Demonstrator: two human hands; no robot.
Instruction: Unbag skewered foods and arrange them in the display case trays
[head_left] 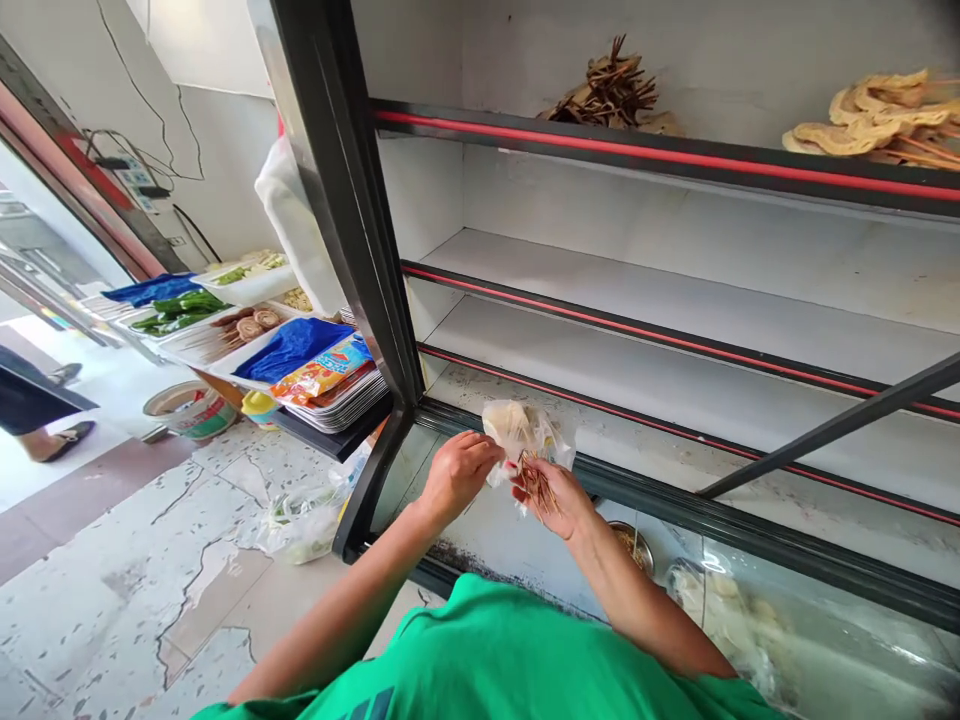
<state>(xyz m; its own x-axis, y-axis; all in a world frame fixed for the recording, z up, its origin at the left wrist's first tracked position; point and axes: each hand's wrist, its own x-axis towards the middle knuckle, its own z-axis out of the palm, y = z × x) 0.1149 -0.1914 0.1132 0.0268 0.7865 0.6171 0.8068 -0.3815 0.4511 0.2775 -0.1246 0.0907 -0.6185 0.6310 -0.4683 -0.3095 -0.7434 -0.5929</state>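
Observation:
My right hand (559, 500) is closed around a bundle of thin brown skewers (535, 482), whose stick ends fan out below the fingers. At the far end of the bundle, a thin clear plastic bag (529, 425) covers pale food. Close beside it, my left hand (461, 470) has its fingers pinched together at the bag's near left edge. The fingertips are partly hidden, so exactly what they grip is hard to see. Both hands are just above the front rail of the display cabinet.
The display cabinet's shelves (675, 270) have red-striped rails; skewered food (877, 120) lies on top. A slanted bar (832, 425) crosses at right. A metal bowl (632, 543) is below. Stacked trays (341, 400) stand left, a plastic bag (300, 525) lies on the floor, and a person's foot (64, 440) shows.

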